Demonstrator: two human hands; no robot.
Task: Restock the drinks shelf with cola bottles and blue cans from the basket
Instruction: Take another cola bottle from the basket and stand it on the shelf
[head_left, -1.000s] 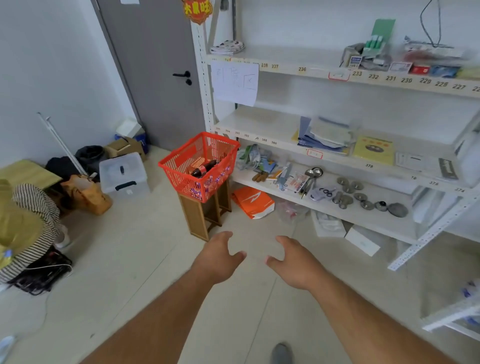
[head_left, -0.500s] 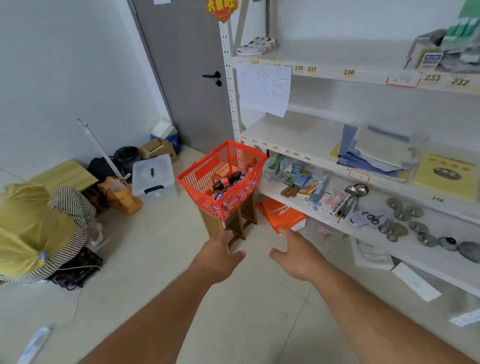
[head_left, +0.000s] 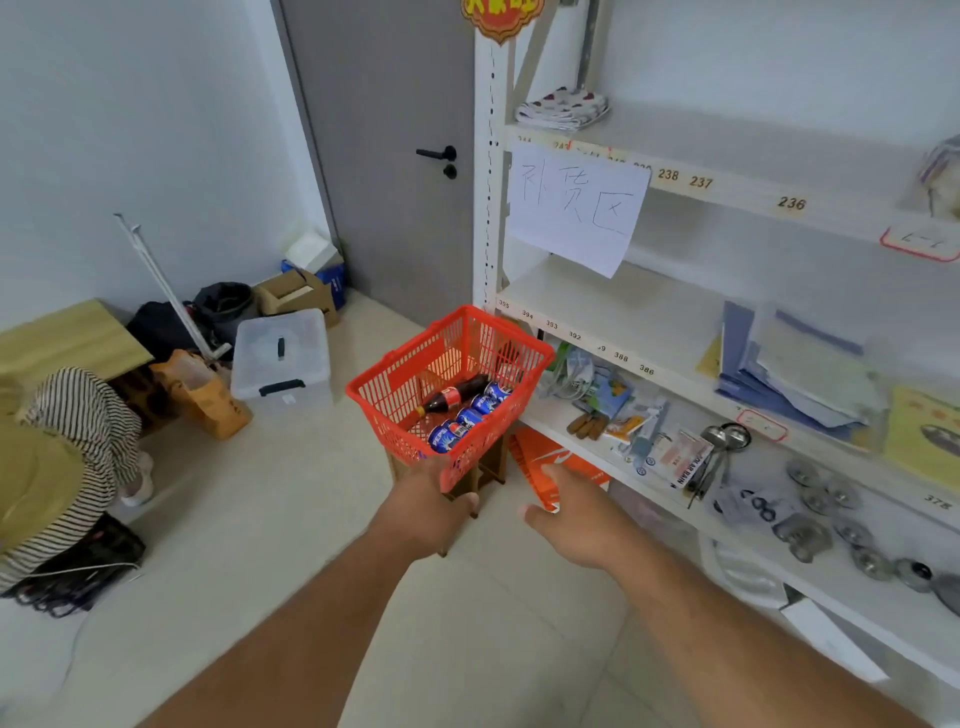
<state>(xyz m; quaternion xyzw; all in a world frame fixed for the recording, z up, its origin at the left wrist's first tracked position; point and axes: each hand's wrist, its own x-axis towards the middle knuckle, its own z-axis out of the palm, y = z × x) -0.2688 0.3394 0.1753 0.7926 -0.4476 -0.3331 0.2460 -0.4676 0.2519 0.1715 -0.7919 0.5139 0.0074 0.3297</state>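
Right now both hands reach out low toward the red basket (head_left: 410, 364), which sits on a small wooden stool (head_left: 485, 475) just left of the white shelf unit (head_left: 639, 306). The left hand (head_left: 423, 512) is at the basket's near corner, fingers relaxed, holding nothing; whether it touches the plastic I cannot tell. The right hand (head_left: 574, 512) hangs open just to the right, apart from the basket. Inside lie a cola bottle (head_left: 453, 397) on its side and several blue cans (head_left: 470, 418) along its right wall.
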